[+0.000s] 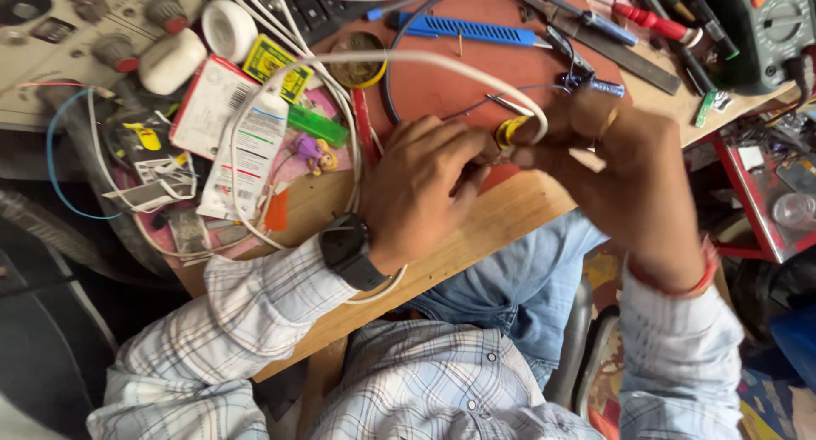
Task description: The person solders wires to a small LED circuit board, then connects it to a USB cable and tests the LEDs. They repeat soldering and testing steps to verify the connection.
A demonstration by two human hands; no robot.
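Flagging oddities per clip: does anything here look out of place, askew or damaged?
Nothing looks damaged or spilled. The odd item is a small purple toy figure lying among tools and packets on the cluttered bench. The left hand and right hand meet at a small yellow ring, with a white cable looping over the mess.

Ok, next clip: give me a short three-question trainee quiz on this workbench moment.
1. True or false: the small yellow tape roll is pinched between the left hand and the right hand.
2. Which lies nearest the top edge of the red mat? A) long blue plastic-handled tool B) small purple doll figure C) green plastic lighter
3. Fill in: the left wrist wears a black ____.

Key: 1 true; 2 A; 3 watch. The thick white cable arches over the mat toward the hands.
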